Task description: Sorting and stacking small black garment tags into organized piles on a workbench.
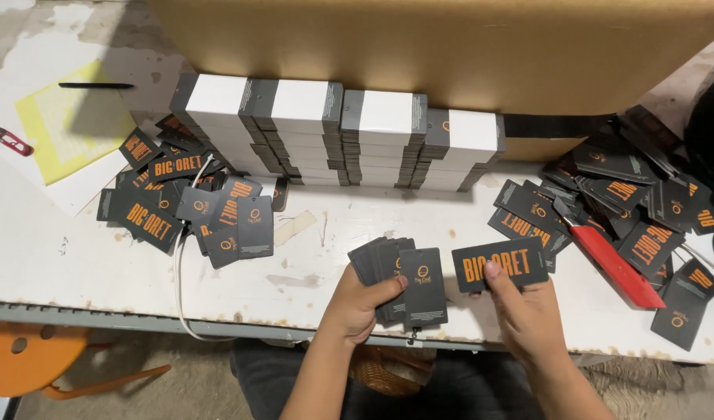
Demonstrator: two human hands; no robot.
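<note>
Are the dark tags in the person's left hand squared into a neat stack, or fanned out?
Fanned out: the tags in the left hand show staggered, overlapping edges.

Stacked boxes (337, 132) sit at upper centre on the table (53, 257), tag piles (189, 206) lower left and right, held tags (399, 284) at bottom centre.

Your left hand (355, 299) covers the lower cards of its fanned stack (388, 268), and at three o'clock the tag pile (645, 210) runs off the edge.

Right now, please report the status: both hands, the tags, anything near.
Left hand grips fanned stack of dark tags. Right hand pinches wide dark card. Red-handled cutter lies close right.
</note>
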